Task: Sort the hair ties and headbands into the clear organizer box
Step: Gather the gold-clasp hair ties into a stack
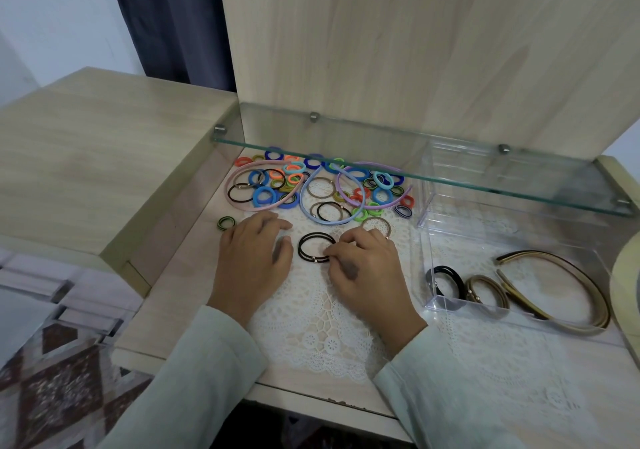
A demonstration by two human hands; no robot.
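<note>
Left hand: the left hand (256, 258) lay palm down on the lace mat (311, 327), fingers loose and spread, gripping nothing.
Right hand: the right hand (363, 265) had its fingers curled, thumb and a fingertip pinching the right edge of the black hair ties (314, 258).
Black hair ties: two thin loops with small gold beads, flat on the mat between the two hands (touched only by the right one).
Loose pile: colourful hair ties (255, 197) were heaped at the back of the surface (166, 292), partly under the glass shelf (450, 171).
Headbands in pile: a pink headband (230, 199), a blue headband (306, 206) and a purple headband (341, 194) lay among those ties, overlapping them.
Stray tie: a green-and-black tie (225, 222) sat alone just left of the left hand, apart from the pile.
Tan tie: a tan tie (375, 220) lay just beyond the right hand, its near edge hidden by the fingers.
Organizer: the clear organizer box (431, 301) stood on the mat to the right of the right hand, open on top.
Box contents: boxed black ties (453, 275) near the front left corner, brown ties (471, 291) just beside them, tan and gold headbands (540, 252) further right (front ends hard to place against the clear wall).
Sleeves: pale sleeves (194, 379) covered both forearms to the wrist.
</note>
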